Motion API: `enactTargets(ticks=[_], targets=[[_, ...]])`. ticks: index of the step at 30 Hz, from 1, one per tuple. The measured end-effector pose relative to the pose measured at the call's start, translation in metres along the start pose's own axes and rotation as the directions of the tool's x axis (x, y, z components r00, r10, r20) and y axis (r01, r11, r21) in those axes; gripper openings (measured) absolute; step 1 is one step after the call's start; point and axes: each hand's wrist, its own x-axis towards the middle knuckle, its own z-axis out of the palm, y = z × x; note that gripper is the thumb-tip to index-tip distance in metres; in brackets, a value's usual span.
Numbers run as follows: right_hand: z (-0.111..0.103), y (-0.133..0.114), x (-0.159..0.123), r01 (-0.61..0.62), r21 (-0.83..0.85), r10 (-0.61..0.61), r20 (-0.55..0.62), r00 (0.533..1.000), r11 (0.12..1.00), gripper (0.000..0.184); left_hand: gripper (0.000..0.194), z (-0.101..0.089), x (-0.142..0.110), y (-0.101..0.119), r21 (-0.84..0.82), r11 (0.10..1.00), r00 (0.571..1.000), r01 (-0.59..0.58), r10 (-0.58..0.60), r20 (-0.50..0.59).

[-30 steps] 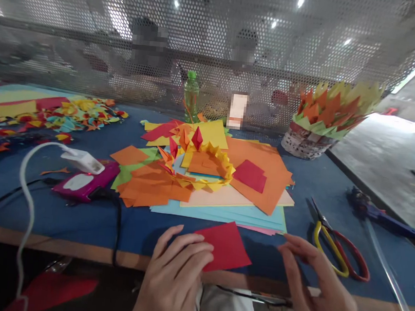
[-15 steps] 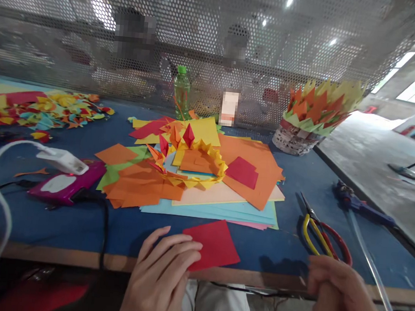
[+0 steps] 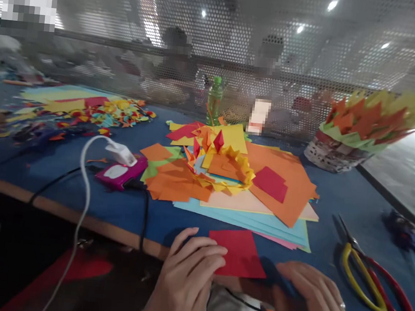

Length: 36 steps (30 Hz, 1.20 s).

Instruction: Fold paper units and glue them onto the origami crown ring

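Red paper (image 3: 244, 254) lies by the front edge of the desk (image 3: 166, 222), my left hand (image 3: 186, 275) resting unclenched over its side. My right hand (image 3: 317, 295), loosely open, looks empty. Too light a press might let the sheet slide off.

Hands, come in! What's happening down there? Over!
Left hand on red square. Right hand apart from it, open. Scissors farther right, not in the way.

Up at the back stood the green-capped bottle (image 3: 214, 102), right before the perforated screen (image 3: 233, 40), out left sprawled bright paper scraps (image 3: 127, 112), nearer in sat a white charger (image 3: 122, 154) atop the purple power block (image 3: 119, 174), white cable (image 3: 87, 178) arching down, far right rose the mottled pot (image 3: 334, 150).
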Motion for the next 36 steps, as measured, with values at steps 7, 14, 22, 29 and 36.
enactTargets(ticks=[7, 14, 22, 29, 36], targets=[[0.023, -0.005, 0.012, 0.147, 0.005, -0.147, 0.034, 0.988, 0.989, 0.028, 0.034, -0.002, 0.003, 0.006, 0.006, 1.000, 0.999, 0.011, -0.011, -0.034], [0.020, -0.005, 0.012, 0.135, 0.038, -0.137, 0.033, 0.990, 0.990, 0.024, 0.037, 0.001, 0.007, 0.006, 0.003, 1.000, 0.997, 0.008, -0.007, -0.081], [0.016, -0.002, 0.010, 0.143, 0.022, -0.144, 0.038, 0.989, 0.990, 0.025, 0.037, 0.004, 0.010, 0.009, 0.054, 0.999, 0.999, 0.006, -0.004, -0.033], [0.015, 0.006, 0.006, 0.171, 0.001, -0.170, 0.065, 0.983, 0.985, 0.024, 0.042, 0.004, 0.010, 0.010, 0.062, 0.998, 1.000, 0.002, -0.001, -0.015], [0.017, 0.008, 0.004, 0.175, 0.000, -0.175, 0.062, 0.983, 0.984, 0.024, 0.041, 0.006, 0.004, 0.012, 0.058, 0.998, 0.999, 0.005, -0.002, -0.045]])
